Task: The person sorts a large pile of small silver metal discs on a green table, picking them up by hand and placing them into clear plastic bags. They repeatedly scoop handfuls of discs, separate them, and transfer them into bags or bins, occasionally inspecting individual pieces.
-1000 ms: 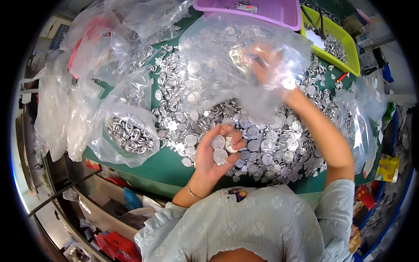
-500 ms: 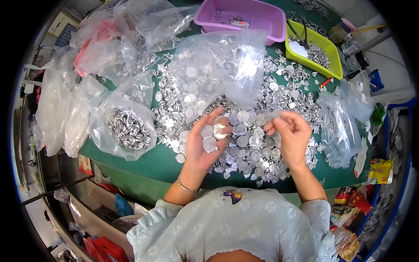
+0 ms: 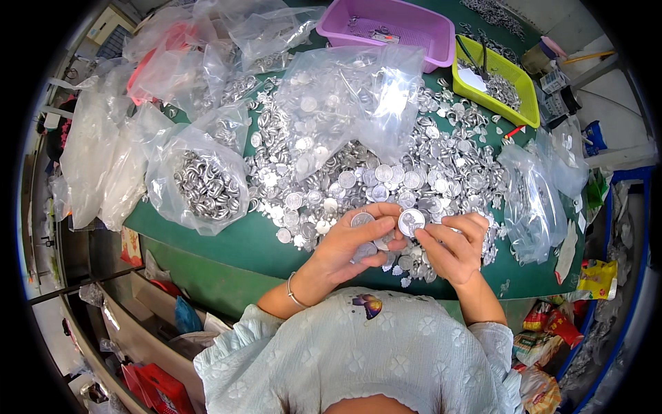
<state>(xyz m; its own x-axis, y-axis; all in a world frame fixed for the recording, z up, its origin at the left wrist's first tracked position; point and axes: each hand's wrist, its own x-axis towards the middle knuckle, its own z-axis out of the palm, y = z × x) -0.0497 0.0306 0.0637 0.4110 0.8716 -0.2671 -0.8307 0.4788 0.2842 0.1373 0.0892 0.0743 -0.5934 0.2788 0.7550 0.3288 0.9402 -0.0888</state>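
Grip: left hand (image 3: 355, 245) cups several silver discs; right hand (image 3: 452, 245) pinches one disc (image 3: 411, 221).
Change: right hand came back from the clear bag (image 3: 352, 103) (now lying on the heap).
Meaning: likely sorting by hand above the disc pile (image 3: 441, 172).

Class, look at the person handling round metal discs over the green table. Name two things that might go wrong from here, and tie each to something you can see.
1. The left hand cups several discs while the right hand pinches one at the table's near edge; a slip might send discs onto the cluttered floor.
2. The loose pile spreads against the open bags, so sorted and unsorted pieces may mix.
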